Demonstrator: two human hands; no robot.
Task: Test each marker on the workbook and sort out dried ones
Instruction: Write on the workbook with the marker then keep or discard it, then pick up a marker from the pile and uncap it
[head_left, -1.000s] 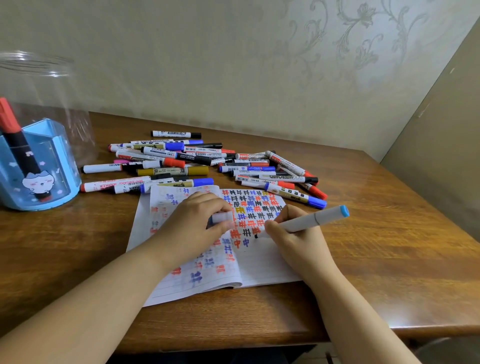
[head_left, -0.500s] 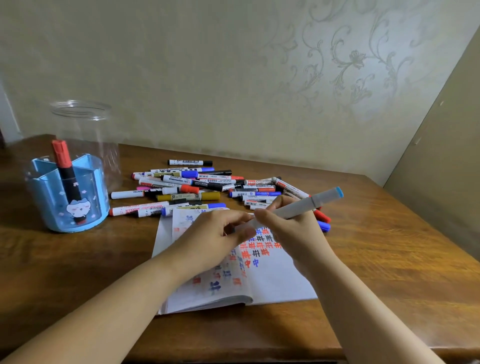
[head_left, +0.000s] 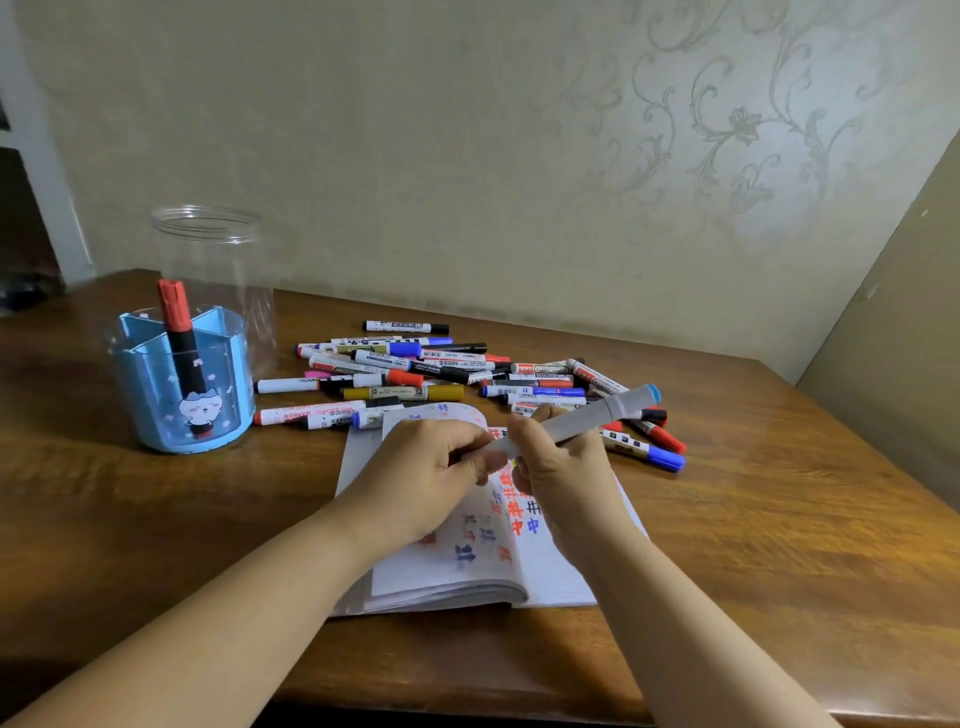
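While both hands (head_left: 561, 467) grip, cylindrical marker (head_left: 597, 415) slants.

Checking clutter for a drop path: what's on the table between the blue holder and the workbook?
Head view: bare tabletop between blue holder and workbook; the marker pile lies farther back, its nearest ends by the workbook's top edge.

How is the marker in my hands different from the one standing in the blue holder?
The grey marker lies slanted across both hands above the workbook; the red-capped marker stands nearly upright in the blue holder. The grey one is pale with a blue end; the other has a dark body and red cap. Both are thick markers.
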